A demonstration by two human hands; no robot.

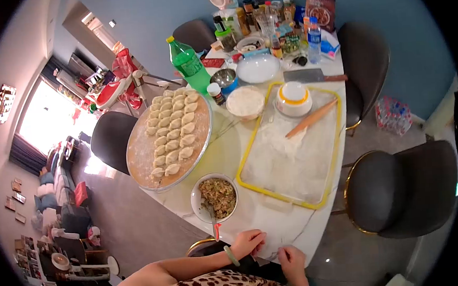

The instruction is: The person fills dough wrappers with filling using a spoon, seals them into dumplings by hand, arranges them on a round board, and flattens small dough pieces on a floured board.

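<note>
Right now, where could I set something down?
Bare tabletop lies between the filling bowl, the yellow-edged mat and your left hand and right hand. The mat's near end, short of the rolling pin, has room too. Crowded: the far end, around the water bottle.

A home dining area
Just past the fingers (256, 238), a dining table (255, 210); far left of them, a sofa (75, 219) and high chair (112, 96).

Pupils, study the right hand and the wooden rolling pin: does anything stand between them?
Nothing visible blocks the right hand from the wooden rolling pin; only marbled tabletop and the yellow-edged board lie between.
</note>
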